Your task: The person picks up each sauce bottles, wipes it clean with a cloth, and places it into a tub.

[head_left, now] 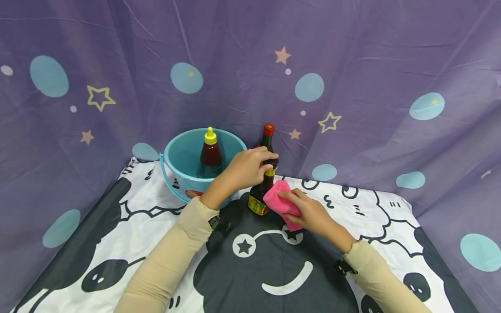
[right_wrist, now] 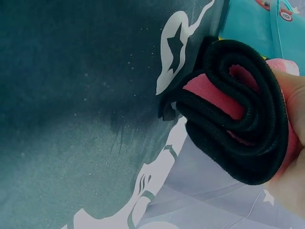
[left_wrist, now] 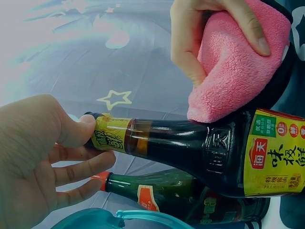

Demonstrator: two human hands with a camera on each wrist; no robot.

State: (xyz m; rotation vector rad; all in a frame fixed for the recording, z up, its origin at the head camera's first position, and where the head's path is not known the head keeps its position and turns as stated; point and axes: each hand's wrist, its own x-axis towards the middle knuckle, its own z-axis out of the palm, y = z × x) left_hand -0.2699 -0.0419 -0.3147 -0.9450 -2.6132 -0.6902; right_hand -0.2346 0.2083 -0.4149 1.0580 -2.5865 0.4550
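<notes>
My left hand (head_left: pixel 249 168) pinches the top of a dark soy sauce bottle (left_wrist: pixel 186 143) with thumb and finger. The bottle has a yellow neck band and a yellow front label, and stands upright on the patterned cloth. My right hand (head_left: pixel 316 216) holds a folded pink towel (head_left: pixel 282 203) against the bottle's side, right at its shoulder in the left wrist view. In the right wrist view, the towel's dark edges (right_wrist: pixel 259 119) show in stacked folds. Behind the soy sauce bottle is a green glass bottle (left_wrist: pixel 162 193) with a red cap, partly hidden by my left hand in the head view.
A light blue bucket (head_left: pixel 176 167) with a handle stands left of the bottles. Inside it is a dark red sauce bottle (head_left: pixel 211 157) with a yellow nozzle cap. A purple curtain (head_left: pixel 242 56) with stars and dots hangs close behind. A black-and-white cartoon cloth (head_left: pixel 235 287) covers the surface.
</notes>
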